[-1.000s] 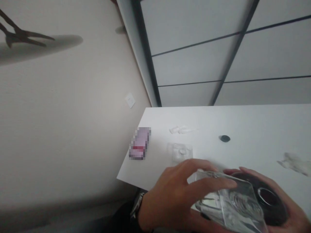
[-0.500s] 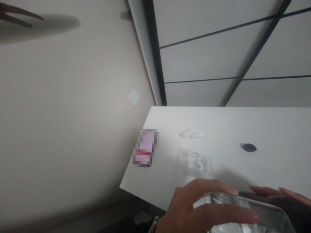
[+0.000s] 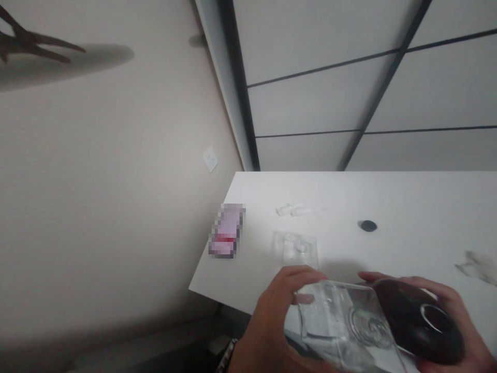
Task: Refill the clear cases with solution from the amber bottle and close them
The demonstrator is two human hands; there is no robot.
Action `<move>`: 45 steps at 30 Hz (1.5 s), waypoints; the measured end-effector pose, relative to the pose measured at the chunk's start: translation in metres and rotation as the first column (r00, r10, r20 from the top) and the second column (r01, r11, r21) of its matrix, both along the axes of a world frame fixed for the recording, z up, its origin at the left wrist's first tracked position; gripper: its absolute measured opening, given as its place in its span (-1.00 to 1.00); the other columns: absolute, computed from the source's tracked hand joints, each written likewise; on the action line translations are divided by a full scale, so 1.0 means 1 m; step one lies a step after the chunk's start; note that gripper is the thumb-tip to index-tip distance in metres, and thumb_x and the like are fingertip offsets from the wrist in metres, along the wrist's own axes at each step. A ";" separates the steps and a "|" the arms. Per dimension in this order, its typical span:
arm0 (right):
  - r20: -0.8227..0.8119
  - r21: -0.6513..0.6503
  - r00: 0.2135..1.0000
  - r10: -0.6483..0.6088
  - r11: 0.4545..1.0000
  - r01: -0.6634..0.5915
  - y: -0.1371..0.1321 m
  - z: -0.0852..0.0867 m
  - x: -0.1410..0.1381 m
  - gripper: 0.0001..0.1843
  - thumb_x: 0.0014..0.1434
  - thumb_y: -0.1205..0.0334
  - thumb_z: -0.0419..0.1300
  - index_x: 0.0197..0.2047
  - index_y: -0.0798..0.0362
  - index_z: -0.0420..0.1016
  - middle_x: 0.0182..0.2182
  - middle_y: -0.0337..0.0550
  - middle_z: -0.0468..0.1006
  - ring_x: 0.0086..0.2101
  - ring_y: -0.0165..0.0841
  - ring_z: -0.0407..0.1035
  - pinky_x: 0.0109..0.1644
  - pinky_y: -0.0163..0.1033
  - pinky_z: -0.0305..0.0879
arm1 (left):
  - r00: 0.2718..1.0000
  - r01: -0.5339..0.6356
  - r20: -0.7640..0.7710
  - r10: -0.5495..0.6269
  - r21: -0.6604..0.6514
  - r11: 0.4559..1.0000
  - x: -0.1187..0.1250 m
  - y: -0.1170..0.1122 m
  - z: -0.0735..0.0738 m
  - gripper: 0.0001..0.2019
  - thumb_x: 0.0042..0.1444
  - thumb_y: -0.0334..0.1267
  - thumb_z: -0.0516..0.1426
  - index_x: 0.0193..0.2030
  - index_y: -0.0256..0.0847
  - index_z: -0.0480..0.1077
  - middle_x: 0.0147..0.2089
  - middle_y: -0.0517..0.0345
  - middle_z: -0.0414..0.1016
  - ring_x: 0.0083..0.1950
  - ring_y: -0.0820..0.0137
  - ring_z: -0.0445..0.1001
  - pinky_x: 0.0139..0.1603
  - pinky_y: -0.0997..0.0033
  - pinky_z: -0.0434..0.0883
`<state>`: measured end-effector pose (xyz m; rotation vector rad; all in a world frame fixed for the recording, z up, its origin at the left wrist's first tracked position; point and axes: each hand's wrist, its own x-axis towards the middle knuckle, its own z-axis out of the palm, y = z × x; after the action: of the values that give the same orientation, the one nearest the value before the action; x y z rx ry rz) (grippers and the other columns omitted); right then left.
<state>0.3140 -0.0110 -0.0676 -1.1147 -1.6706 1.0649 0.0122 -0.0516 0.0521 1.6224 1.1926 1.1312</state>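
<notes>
Container (image 3: 341,321), clear-walled, sits at lower right, clasped by the left hand (image 3: 274,316); the right hand (image 3: 454,303) cups the dark rounded body (image 3: 415,313). Slackened left-hand grip could drop the smooth container.

White table (image 3: 411,199) with several small things laid apart

On the white table top, a purple thing (image 3: 228,223) with a red band is placed close to the left edge; its details are blurred. To the right of it, on the far side, some thin transparent pieces (image 3: 297,210) are laid. Nearer than these, a clear square plastic piece (image 3: 298,248) is seen, with a round shape in it; its near side is hidden. Farther right, a small dark oval disc (image 3: 368,226) is found, well apart. At the right edge of the view, a crumpled translucent piece (image 3: 479,267) is left partly cut off.
</notes>
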 end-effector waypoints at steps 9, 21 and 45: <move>-0.127 0.007 0.981 0.146 0.989 -0.146 0.007 0.035 -0.013 -0.14 0.00 -0.37 0.42 0.30 -0.22 0.46 0.21 0.07 0.57 0.13 0.11 0.54 0.12 0.08 0.60 | 0.996 -0.007 -0.085 0.008 0.012 1.000 0.009 -0.003 0.037 -0.19 -0.12 -0.02 0.51 0.31 0.02 0.41 0.37 -0.09 0.40 0.38 -0.05 0.43 0.13 0.04 0.67; -0.224 0.025 0.961 0.163 0.987 -0.162 0.006 0.048 -0.021 -0.02 0.01 -0.35 0.45 0.35 -0.08 0.31 0.30 0.14 0.42 0.29 0.05 0.37 0.38 0.17 0.30 | 0.852 0.084 -0.523 0.024 0.183 0.980 0.017 0.018 0.078 -0.34 0.08 -0.08 0.41 0.31 -0.05 0.38 0.28 -0.08 0.56 0.26 0.05 0.57 0.16 -0.02 0.65; -0.261 0.112 0.934 0.243 0.969 -0.220 0.009 0.048 -0.020 -0.11 0.11 -0.20 0.46 0.38 -0.08 0.27 0.31 0.12 0.44 0.29 0.01 0.37 0.41 0.17 0.28 | 0.551 0.373 -0.834 0.010 0.257 0.892 0.041 0.038 0.125 -0.40 0.11 -0.06 0.41 0.25 -0.18 0.44 0.22 -0.08 0.61 0.21 0.05 0.59 0.23 0.00 0.55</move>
<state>0.2940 -0.0023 -0.0194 -0.6928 -1.6315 1.2273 0.0530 -0.0132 0.1774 2.7249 1.3155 0.4341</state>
